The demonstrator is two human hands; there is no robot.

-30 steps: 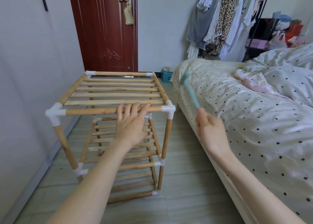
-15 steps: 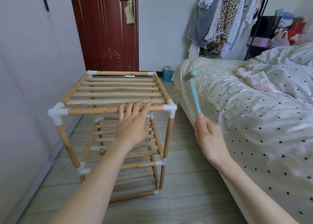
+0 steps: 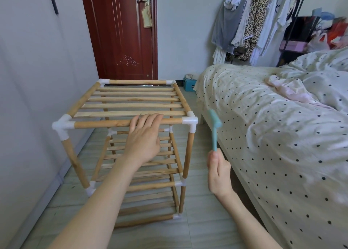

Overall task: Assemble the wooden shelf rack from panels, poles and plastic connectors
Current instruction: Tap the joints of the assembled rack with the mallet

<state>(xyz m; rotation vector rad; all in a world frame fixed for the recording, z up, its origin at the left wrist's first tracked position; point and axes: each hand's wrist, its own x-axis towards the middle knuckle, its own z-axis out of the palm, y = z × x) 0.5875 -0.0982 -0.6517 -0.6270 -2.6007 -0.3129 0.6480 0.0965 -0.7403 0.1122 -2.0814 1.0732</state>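
Note:
The wooden shelf rack (image 3: 131,100) stands on the floor beside the left wall, with three slatted tiers joined by white plastic connectors. My left hand (image 3: 144,137) rests flat on the front top pole, fingers straight over it. The front right top connector (image 3: 190,122) sits just right of that hand. My right hand (image 3: 219,170) grips the handle of a small teal plastic hammer (image 3: 214,129). The hammer stands nearly upright, its head close to the right of that connector but apart from it.
A bed (image 3: 273,135) with a dotted cover fills the right side, close to the rack. A dark red door (image 3: 120,32) is behind the rack. Clothes hang on a rack (image 3: 252,19) at the back right. A small blue box (image 3: 189,85) sits on the floor.
My right hand has swung the teal hammer down and leftward, from over the bed to beside the front right connector. My left hand has stayed on the front pole.

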